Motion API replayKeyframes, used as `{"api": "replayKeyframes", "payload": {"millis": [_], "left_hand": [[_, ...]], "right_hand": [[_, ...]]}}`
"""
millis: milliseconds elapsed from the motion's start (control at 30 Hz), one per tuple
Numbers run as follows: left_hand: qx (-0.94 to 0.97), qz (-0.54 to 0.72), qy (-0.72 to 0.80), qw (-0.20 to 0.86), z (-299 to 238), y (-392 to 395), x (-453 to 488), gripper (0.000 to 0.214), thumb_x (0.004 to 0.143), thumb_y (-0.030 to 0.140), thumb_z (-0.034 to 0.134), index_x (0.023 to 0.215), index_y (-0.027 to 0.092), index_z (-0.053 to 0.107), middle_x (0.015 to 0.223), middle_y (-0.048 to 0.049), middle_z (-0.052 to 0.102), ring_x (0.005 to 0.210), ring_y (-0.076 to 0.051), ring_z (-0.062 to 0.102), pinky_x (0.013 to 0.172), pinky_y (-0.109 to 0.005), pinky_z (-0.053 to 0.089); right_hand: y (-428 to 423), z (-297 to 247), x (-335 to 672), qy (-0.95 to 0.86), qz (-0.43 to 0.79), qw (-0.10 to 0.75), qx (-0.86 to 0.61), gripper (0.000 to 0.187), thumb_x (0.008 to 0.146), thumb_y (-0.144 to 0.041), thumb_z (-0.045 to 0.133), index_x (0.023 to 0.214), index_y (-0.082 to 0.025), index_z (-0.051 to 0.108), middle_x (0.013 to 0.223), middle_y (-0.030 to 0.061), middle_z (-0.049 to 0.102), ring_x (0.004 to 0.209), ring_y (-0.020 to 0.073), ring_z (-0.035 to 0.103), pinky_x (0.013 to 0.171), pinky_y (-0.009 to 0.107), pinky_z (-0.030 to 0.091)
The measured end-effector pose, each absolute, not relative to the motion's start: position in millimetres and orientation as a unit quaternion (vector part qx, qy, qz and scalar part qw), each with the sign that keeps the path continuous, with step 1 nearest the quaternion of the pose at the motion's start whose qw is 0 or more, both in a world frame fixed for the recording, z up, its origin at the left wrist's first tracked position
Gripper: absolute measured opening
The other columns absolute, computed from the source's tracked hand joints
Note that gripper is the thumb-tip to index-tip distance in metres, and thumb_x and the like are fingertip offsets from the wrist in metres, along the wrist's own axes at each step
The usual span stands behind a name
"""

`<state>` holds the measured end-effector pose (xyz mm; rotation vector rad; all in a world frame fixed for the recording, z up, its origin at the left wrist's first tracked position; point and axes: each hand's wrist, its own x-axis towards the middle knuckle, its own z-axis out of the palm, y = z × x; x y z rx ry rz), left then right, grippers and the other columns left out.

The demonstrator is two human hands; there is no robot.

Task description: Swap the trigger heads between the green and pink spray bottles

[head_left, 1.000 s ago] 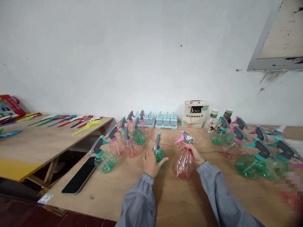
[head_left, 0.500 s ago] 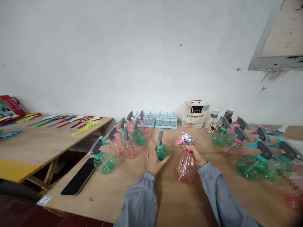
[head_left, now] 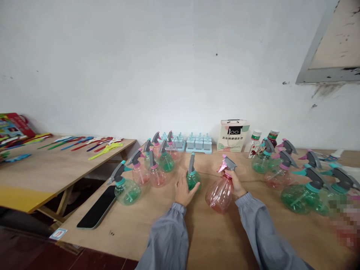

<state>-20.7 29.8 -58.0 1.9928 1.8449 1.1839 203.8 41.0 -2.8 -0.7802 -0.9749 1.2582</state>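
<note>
Over the wooden table (head_left: pixel 218 243), the right hand (head_left: pixel 235 183) clasps a leaning pink spray bottle (head_left: pixel 218 197) near its neck; its handling looks unfinished. The left hand (head_left: pixel 185 189) cups a green spray bottle (head_left: pixel 193 179); I cannot tell if it grips. Whether these 2 contain liquid is unclear. 7 other spray bottles (head_left: pixel 159 178) stand leftward.

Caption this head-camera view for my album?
Left hand at a green spray bottle, right hand holding a pink bottle.

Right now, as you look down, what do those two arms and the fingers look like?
The left sleeve and right sleeve are long, loose, creased and plain grey-blue, with gathered cuffs. The left hand and right hand wear no gloves; no rings show on the visible fingers.
</note>
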Motion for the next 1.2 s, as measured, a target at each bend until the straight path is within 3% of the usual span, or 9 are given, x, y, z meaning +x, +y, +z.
{"api": "replayKeyframes", "payload": {"millis": [233, 400, 600, 833, 1067, 1200], "left_hand": [[0.673, 0.396, 0.617, 0.103, -57.1, 28.5, -22.0, 0.071, 0.089, 0.052, 0.052, 0.148, 0.018, 0.035, 0.149, -0.0176, 0.048, 0.139, -0.031, 0.045, 0.112, -0.049, 0.034], [0.672, 0.390, 0.622, 0.097, -54.3, 27.2, -20.3, 0.073, 0.087, 0.051, 0.055, 0.148, 0.016, 0.035, 0.147, -0.0185, 0.049, 0.139, -0.031, 0.045, 0.112, -0.049, 0.034], [0.669, 0.389, 0.624, 0.111, -49.5, 25.0, -20.4, 0.073, 0.087, 0.051, 0.055, 0.148, 0.018, 0.034, 0.150, -0.0173, 0.047, 0.139, -0.031, 0.044, 0.112, -0.049, 0.034], [0.671, 0.390, 0.621, 0.115, -49.9, 25.3, -20.9, 0.074, 0.087, 0.051, 0.054, 0.149, 0.018, 0.032, 0.151, -0.0173, 0.046, 0.141, -0.031, 0.042, 0.113, -0.050, 0.033], [0.670, 0.395, 0.618, 0.114, -49.9, 26.3, -20.5, 0.074, 0.087, 0.053, 0.054, 0.149, 0.018, 0.032, 0.149, -0.0180, 0.047, 0.140, -0.031, 0.043, 0.112, -0.049, 0.034], [0.670, 0.399, 0.618, 0.102, -49.6, 25.4, -20.0, 0.073, 0.087, 0.053, 0.055, 0.148, 0.018, 0.034, 0.146, -0.0185, 0.050, 0.138, -0.031, 0.046, 0.110, -0.049, 0.036]], "right_hand": [[35.8, 2.5, 200.4, -0.412, 0.582, 0.609, -0.348, 0.030, 0.056, -0.042, 0.076, 0.079, -0.024, 0.067, 0.078, 0.0010, 0.071, 0.068, 0.0170, 0.063, 0.058, 0.027, 0.051], [33.7, 2.8, 199.9, -0.393, 0.542, 0.650, -0.361, 0.031, 0.054, -0.041, 0.076, 0.077, -0.024, 0.065, 0.071, -0.0015, 0.067, 0.067, 0.0164, 0.062, 0.056, 0.025, 0.050], [23.7, 5.8, 197.0, -0.422, 0.551, 0.623, -0.360, 0.031, 0.056, -0.040, 0.077, 0.080, -0.024, 0.067, 0.084, 0.0012, 0.072, 0.071, 0.0169, 0.064, 0.060, 0.026, 0.053], [18.3, 3.8, 201.6, -0.412, 0.496, 0.661, -0.385, 0.032, 0.055, -0.046, 0.076, 0.074, -0.024, 0.064, 0.062, -0.0021, 0.065, 0.052, 0.0146, 0.057, 0.050, 0.028, 0.049], [-12.3, 3.9, 228.2, -0.460, 0.463, 0.642, -0.403, 0.048, 0.059, -0.062, 0.081, 0.081, -0.021, 0.073, 0.082, 0.0073, 0.076, 0.073, 0.0215, 0.069, 0.068, 0.034, 0.056], [-39.9, -4.0, 263.2, -0.450, 0.374, 0.680, -0.442, 0.046, 0.059, -0.060, 0.083, 0.086, -0.023, 0.074, 0.083, 0.0051, 0.076, 0.076, 0.0208, 0.069, 0.073, 0.035, 0.057]]}}
